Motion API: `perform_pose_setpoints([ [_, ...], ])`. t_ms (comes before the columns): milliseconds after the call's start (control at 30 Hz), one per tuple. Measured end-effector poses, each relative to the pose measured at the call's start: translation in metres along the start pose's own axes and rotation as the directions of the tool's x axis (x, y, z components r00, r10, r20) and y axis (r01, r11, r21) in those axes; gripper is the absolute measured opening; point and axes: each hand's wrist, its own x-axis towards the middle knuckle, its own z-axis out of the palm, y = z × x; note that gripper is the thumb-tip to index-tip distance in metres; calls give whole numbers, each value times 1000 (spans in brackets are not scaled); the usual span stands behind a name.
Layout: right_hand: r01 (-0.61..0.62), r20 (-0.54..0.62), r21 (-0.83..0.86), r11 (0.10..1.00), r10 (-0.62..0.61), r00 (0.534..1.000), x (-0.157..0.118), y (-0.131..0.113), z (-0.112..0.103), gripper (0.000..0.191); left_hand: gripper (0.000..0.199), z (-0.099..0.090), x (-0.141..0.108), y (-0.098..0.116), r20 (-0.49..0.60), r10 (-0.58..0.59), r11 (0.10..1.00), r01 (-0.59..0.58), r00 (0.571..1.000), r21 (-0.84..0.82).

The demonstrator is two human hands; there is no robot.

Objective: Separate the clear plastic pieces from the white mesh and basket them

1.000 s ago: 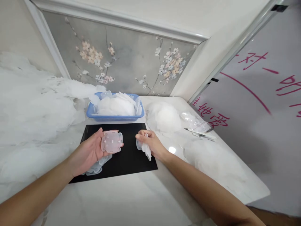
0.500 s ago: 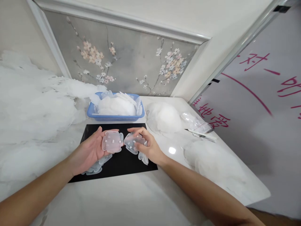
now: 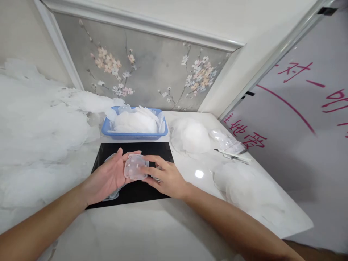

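Note:
My left hand [image 3: 110,177], palm up, holds a translucent, squarish plastic piece [image 3: 133,167] with small holes on its fingers. The fingertips of my right hand [image 3: 165,177] touch the right side and face of that piece. Both hands are above a black mat [image 3: 144,191] on the white table. More translucent pieces [image 3: 112,195] lie on the mat below my left hand, and others are partly hidden behind my right fingers.
A blue basket [image 3: 133,136] full of translucent pieces stands behind the mat. Large heaps [image 3: 40,119] cover the left side. Further piles [image 3: 190,136] and a clear plastic bag [image 3: 225,141] lie to the right, beside a whiteboard [image 3: 293,159].
My right hand has moved left to the piece on my left hand. The piece it held between its fingers no longer shows separately. My left hand has shifted slightly right.

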Motion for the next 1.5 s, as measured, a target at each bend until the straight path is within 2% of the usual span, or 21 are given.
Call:
perform_pose_setpoints([
  [67, -146, -48, 143, 979, 154, 987, 1, 0, -1, 14, 67, -3, 0, 0, -33, 68, 990, -63, 997, 130],
  [133, -337, -76, 362, 869, 387, 919, 3, 2, -4, 21, 63, -10, 2, -1, -83, 201, 898, -149, 976, 414],
  [167, -408, -61, 465, 786, 489, 870, 4, 4, -6, 24, 57, -14, 3, -1, -82, 271, 793, -174, 959, 584],
  [233, -479, 11, 627, 614, 608, 794, 6, 10, -10, 29, 44, -21, 6, -3, -24, 367, 506, -178, 930, 844],
  [300, -504, 102, 729, 463, 655, 749, 8, 15, -12, 31, 36, -27, 10, -7, 47, 423, 272, -176, 905, 946],
  [333, -510, 141, 761, 402, 664, 735, 8, 17, -14, 32, 35, -29, 13, -8, 71, 444, 207, -179, 893, 962],
  [433, -508, 216, 811, 292, 656, 723, 9, 19, -17, 31, 28, -33, 18, -13, 102, 488, 133, -189, 867, 973],
  [533, -502, 241, 826, 257, 645, 726, 9, 18, -19, 30, 21, -37, 20, -15, 105, 516, 110, -188, 850, 976],
  [600, -509, 254, 825, 246, 643, 722, 9, 17, -20, 31, 23, -38, 19, -13, 103, 518, 105, -183, 849, 978],
  [700, -529, 266, 811, 250, 648, 713, 9, 16, -21, 32, 32, -33, 15, -7, 86, 545, 126, -184, 834, 975],
  [767, -525, 258, 812, 256, 649, 716, 9, 16, -21, 29, 33, -26, 10, -2, 10, 584, 207, -160, 812, 965],
  [833, -502, 231, 823, 266, 651, 723, 9, 17, -20, 26, 34, -18, 6, 2, -132, 559, 374, -107, 818, 921],
  [900, -494, 204, 822, 283, 664, 719, 9, 17, -19, 28, 38, -12, 3, 4, -247, 461, 579, -78, 852, 812],
  [967, -510, 184, 792, 336, 664, 725, 9, 17, -18, 35, 42, -9, 2, 4, -278, 356, 750, -96, 892, 655],
  [1067, -520, 137, 686, 509, 611, 779, 8, 16, -16, 50, 41, -9, 4, 1, -282, 241, 899, -103, 929, 427],
  [1200, -467, 57, 451, 760, 498, 865, 4, 10, -13, 54, 40, -9, 4, 1, -275, 154, 969, -91, 949, 228],
  [1300, -388, -9, 211, 897, 399, 917, 0, 6, -10, 29, 46, -7, 2, 3, -204, 97, 985, -64, 974, 163],
  [1367, -278, -30, 72, 958, 281, 959, -2, 5, -7, 8, 48, -5, 1, 3, -150, 78, 987, -55, 986, 149],
  [1500, -67, -26, -35, 997, 66, 997, -4, 5, -2, 23, 55, -2, -1, 2, -109, 69, 986, -51, 992, 157],
])
